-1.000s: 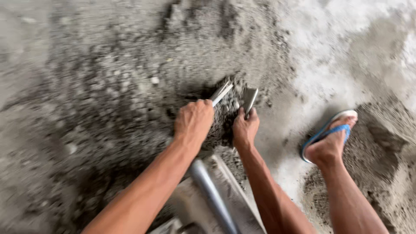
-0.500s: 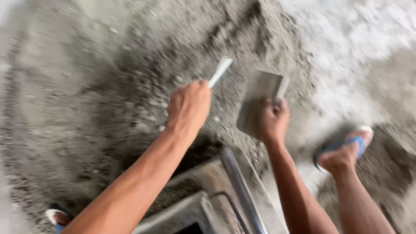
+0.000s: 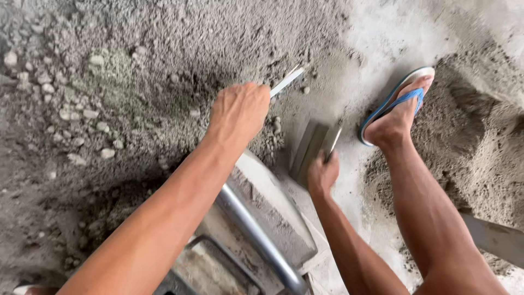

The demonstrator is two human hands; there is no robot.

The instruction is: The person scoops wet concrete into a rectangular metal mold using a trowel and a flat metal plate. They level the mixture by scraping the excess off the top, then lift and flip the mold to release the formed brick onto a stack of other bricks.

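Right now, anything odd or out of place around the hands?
Nothing stands out. The left hand holds a thin flat metal tool over the sand and gravel pile; the right hand holds a flat trowel blade near a sandalled foot.

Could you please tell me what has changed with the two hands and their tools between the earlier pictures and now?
The right hand drew its flat grey trowel back from the sand pile and now holds it lower, nearer the body. The left hand pulled its thin metal tool out of the pile, then barely moved. Both hands kept their grip throughout, and the foot in the blue sandal stays planted on the right.
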